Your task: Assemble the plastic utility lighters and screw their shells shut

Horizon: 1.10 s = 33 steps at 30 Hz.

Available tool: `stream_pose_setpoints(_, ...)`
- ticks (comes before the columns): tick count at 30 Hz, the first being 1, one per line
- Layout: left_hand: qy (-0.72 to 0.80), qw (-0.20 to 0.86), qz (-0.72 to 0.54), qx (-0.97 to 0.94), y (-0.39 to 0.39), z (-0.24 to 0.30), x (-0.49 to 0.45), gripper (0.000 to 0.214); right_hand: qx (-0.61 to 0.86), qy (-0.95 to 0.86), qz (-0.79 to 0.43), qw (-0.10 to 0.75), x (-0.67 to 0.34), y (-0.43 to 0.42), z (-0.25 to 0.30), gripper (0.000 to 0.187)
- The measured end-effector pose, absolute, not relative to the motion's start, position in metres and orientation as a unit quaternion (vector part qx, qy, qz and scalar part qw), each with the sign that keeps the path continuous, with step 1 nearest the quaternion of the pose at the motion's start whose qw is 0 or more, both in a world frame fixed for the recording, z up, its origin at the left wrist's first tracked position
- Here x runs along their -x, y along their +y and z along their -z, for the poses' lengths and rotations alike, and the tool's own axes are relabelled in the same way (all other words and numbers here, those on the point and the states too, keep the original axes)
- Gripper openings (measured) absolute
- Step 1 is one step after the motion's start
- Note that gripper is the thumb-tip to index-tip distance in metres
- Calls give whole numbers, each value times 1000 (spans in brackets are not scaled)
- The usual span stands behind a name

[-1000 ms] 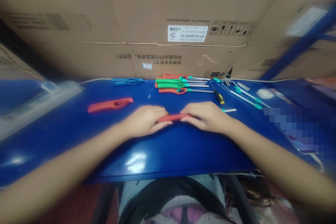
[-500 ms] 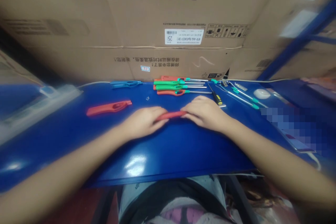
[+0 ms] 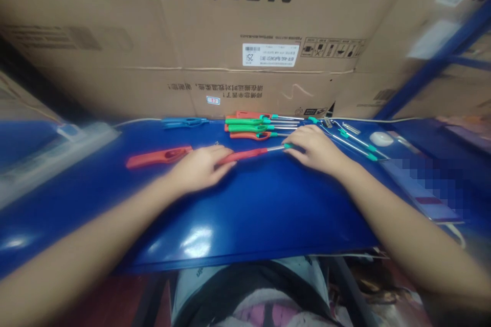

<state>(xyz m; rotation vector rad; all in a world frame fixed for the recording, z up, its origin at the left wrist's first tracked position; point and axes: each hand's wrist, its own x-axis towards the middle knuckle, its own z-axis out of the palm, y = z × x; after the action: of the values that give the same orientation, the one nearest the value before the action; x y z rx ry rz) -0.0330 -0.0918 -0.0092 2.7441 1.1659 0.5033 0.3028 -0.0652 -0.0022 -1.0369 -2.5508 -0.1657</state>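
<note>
Red handle [image 3: 248, 155]: left hand [image 3: 202, 164] clamps it, right hand [image 3: 314, 147] the metal rod [image 3: 274, 148]; I judge this alignment; next move needs steadiness.

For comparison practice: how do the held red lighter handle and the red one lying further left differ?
The held handle is in the left hand; the lying handle rests on the table. The held handle has a metal tube at its end; the lying handle shows none. Both are red.

Glossy blue tbl [image 3: 245, 219], red handle [image 3: 153, 158] L, blue handles [image 3: 180, 123] behind, orange/grn lighters [image 3: 245, 127] ctr, metal rods [image 3: 350, 143] R
</note>
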Motion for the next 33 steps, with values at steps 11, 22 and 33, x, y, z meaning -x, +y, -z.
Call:
stream_pose_setpoints(11, 404, 245, -190, -861, -112, 17, 11, 39, 195, -951, 154, 185, -269, -90, 14, 33)
stream_pose_setpoints(22, 452, 380, -186, -785, -102, 11, 19, 40, 232, -956, 37, 174, -268, -90, 8, 25)
stream_pose_setpoints(33, 450, 348, -213, -794, -108, 16, 14, 41, 262, -950, 32, 164, -269, -92, 19, 24)
